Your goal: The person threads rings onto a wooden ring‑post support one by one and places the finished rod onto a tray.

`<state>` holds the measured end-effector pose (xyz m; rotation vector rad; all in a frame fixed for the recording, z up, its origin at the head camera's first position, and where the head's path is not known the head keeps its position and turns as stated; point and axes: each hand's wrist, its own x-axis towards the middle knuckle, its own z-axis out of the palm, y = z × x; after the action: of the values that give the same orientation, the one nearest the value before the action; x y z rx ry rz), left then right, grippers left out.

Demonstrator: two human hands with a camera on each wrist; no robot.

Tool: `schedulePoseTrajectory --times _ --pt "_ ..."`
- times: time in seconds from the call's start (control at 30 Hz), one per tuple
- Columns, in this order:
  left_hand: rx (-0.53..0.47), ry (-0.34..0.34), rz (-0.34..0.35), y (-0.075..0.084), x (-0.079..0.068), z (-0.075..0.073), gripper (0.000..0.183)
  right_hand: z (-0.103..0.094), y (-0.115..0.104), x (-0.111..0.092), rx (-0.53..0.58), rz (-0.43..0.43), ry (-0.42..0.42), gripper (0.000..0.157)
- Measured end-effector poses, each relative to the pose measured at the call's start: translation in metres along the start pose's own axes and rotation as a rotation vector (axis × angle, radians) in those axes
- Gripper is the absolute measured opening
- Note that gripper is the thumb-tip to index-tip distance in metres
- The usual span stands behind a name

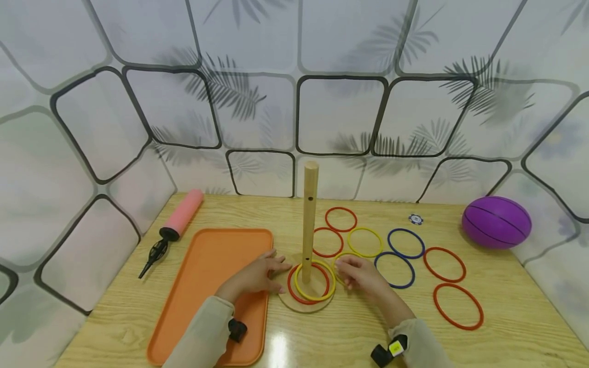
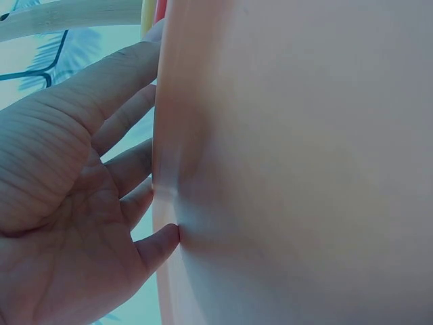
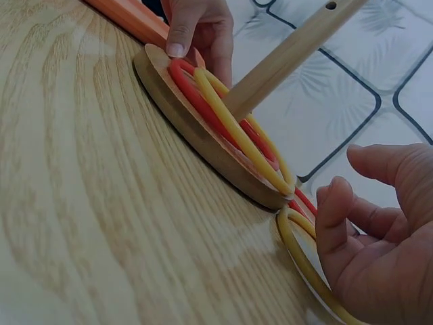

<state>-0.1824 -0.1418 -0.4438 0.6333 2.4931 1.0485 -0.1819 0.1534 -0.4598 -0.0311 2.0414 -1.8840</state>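
A wooden peg [image 1: 309, 220] stands upright on a round wooden base [image 1: 294, 306]. Around its foot lie a red ring [image 1: 290, 287] and, over it, a yellow ring [image 1: 333, 286]. My left hand [image 1: 253, 276] is at the left edge of the base, fingers extended; in the right wrist view its thumb is by the base rim and the red ring. My right hand [image 1: 359, 273] hovers over another yellow ring [image 3: 304, 267] beside the base. Its thumb and fingers are apart and loosely bent, with nothing seen between them.
An orange tray [image 1: 207, 286] lies at the left, beside a pink hand pump [image 1: 184, 214]. Several red, yellow and blue rings lie flat to the right, among them a blue ring [image 1: 413, 273]. Farther back are a poker chip [image 1: 415, 219] and a purple ball [image 1: 497, 222].
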Motion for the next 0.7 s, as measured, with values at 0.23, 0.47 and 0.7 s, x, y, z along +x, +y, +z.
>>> schedulePoseTrajectory --times 0.23,0.47,0.7 --pt "-0.003 -0.008 0.001 0.001 0.0 -0.001 0.062 -0.007 -0.006 -0.005 -0.003 0.014 -0.004 0.037" --pt "-0.005 -0.011 -0.007 0.001 0.0 -0.001 0.062 -0.015 -0.012 -0.008 0.006 0.0 -0.014 0.04" --pt "0.006 -0.011 -0.009 0.001 0.001 0.0 0.062 -0.032 -0.016 -0.016 -0.019 -0.014 -0.001 0.038"
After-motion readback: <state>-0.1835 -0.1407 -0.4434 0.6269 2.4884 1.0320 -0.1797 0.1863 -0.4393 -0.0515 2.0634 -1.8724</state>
